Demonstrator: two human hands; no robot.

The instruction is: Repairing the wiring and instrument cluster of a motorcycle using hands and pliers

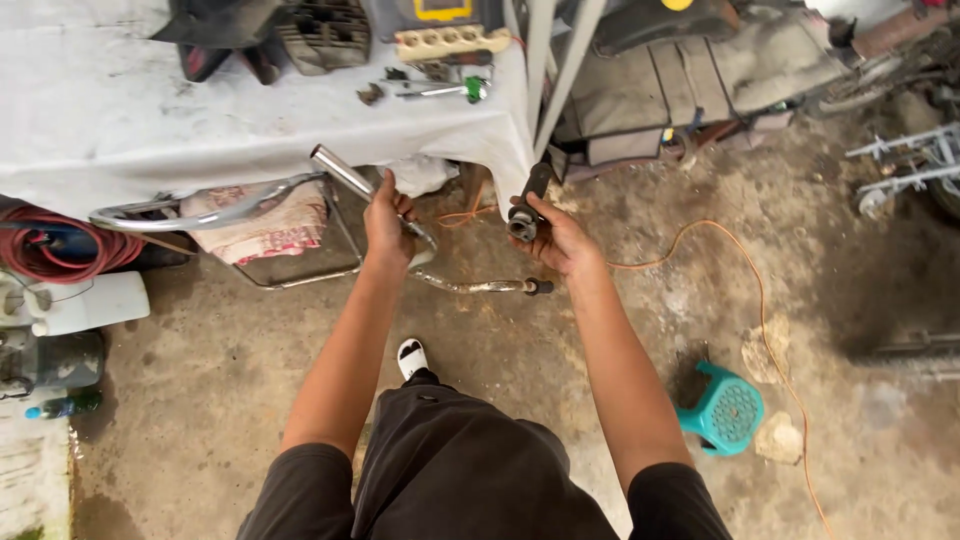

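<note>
My left hand (388, 222) grips a chrome handlebar tube (342, 170) near its middle; its open end points up to the left and its bent lower end (490, 286) runs right to a dark tip. My right hand (560, 238) holds a black rubber grip (528, 205), hollow end toward me, just right of the tube. Both hands are held over the concrete floor in front of a white-covered table (150, 120).
Tools, a power strip (450, 42) and dark parts lie on the table. A chrome tube frame (190, 212) with patterned cloth leans below it. An orange cord (740, 270) crosses the floor; a teal stool (728, 408) stands at right. A red hose coil (60, 250) and white jug (80, 300) sit left.
</note>
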